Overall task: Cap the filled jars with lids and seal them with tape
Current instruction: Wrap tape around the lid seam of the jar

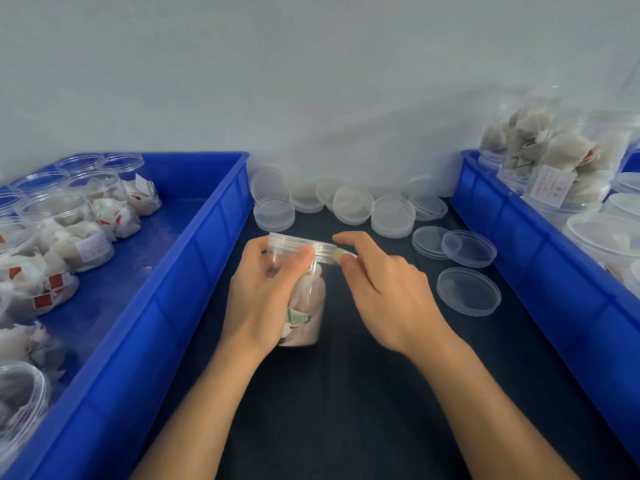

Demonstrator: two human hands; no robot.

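A small packing workstation, by the look of it. Left of the held jar [304, 289], a blue plastic crate [194, 258] holds open jars stuffed with sachets; right of it, a second blue crate [540, 244] carries more. Loose clear lids [349, 204] crowd the dark tabletop [346, 410] beyond it, against a plain white wall [311, 81].

No writing can be read. A white label with red print [549, 186] stands on a jar in the right blue bin [512, 216], and another white label [94, 246] on a jar in the left blue bin [194, 244]; both are too blurred to make out. Small red tags [43, 301] on the sachets show no legible characters.
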